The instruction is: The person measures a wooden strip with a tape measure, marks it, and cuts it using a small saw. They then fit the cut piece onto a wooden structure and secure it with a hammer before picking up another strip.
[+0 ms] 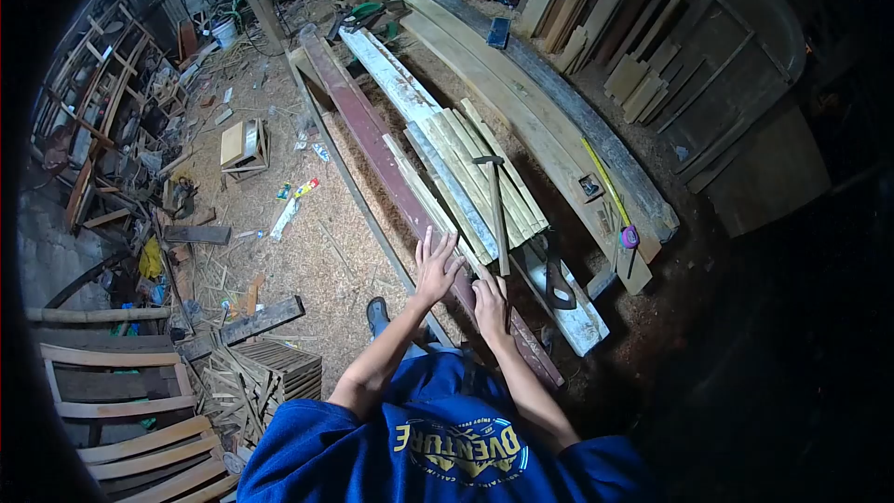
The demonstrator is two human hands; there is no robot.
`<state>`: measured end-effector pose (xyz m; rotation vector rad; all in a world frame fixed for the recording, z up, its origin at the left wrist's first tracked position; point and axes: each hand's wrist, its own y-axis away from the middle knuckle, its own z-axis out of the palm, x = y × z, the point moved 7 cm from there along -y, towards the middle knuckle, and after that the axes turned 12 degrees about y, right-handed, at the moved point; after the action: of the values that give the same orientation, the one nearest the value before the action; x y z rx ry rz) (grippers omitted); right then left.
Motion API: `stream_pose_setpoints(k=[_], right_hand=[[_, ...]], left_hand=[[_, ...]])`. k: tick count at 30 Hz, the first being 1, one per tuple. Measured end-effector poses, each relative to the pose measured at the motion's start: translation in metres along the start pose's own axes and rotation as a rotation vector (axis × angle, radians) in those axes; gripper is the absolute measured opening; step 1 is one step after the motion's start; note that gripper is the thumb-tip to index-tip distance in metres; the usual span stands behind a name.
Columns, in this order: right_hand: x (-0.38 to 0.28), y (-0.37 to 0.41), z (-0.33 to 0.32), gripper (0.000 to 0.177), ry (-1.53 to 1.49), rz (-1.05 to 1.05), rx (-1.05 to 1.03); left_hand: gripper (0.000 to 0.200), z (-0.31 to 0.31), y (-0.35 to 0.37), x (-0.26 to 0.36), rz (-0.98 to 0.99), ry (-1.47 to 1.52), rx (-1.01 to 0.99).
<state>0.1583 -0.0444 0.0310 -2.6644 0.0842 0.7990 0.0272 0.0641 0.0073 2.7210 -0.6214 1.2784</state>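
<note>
My left hand (435, 270) lies with fingers spread over a thin wooden strip (424, 194) on a reddish-brown plank (368, 126). At the strip's near end, my right hand (489, 305) is closed, its fingers bent round the end; the grip is partly hidden. A bundle of pale wooden strips (475, 177) lies just beyond, beside a white-stained board (400, 79). Across the bundle rests a hammer (496, 200), its handle pointing toward me. A handsaw (557, 287) with a dark handle lies right of my right hand.
Long planks (521, 98) run along the right, carrying a yellow-bladed tape measure (629, 237) and a small dark box (590, 188). Left on the sawdust floor are a small wooden frame (244, 147), stacked strips (279, 368) and slatted chair parts (121, 382). Boards lean at the back right.
</note>
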Motion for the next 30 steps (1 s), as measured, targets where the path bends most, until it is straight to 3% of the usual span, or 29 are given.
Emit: stream_pose_setpoints(k=[2, 3, 7, 19, 25, 30], right_hand=[[-0.006, 0.001, 0.001, 0.008, -0.007, 0.023, 0.001], [0.015, 0.005, -0.025, 0.008, 0.056, -0.003, -0.013], [-0.002, -0.001, -0.003, 0.009, 0.065, -0.001, 0.0], [-0.007, -0.004, -0.012, 0.015, 0.056, 0.036, 0.034], [-0.03, -0.001, -0.032, 0.014, -0.017, 0.007, 0.062], [-0.079, 0.008, -0.057, 0.013, 0.134, -0.155, 0.039]], left_hand=[[0.07, -0.003, -0.001, -0.005, 0.01, -0.015, -0.015], [0.07, 0.026, -0.003, 0.016, 0.014, 0.05, 0.009], [0.073, -0.001, -0.005, 0.006, 0.005, 0.053, -0.003], [0.068, -0.002, -0.007, 0.002, -0.004, 0.134, -0.099], [0.063, -0.053, 0.03, 0.02, 0.121, -0.1, 0.167], [0.04, -0.096, 0.066, 0.026, 0.329, -0.124, 0.161]])
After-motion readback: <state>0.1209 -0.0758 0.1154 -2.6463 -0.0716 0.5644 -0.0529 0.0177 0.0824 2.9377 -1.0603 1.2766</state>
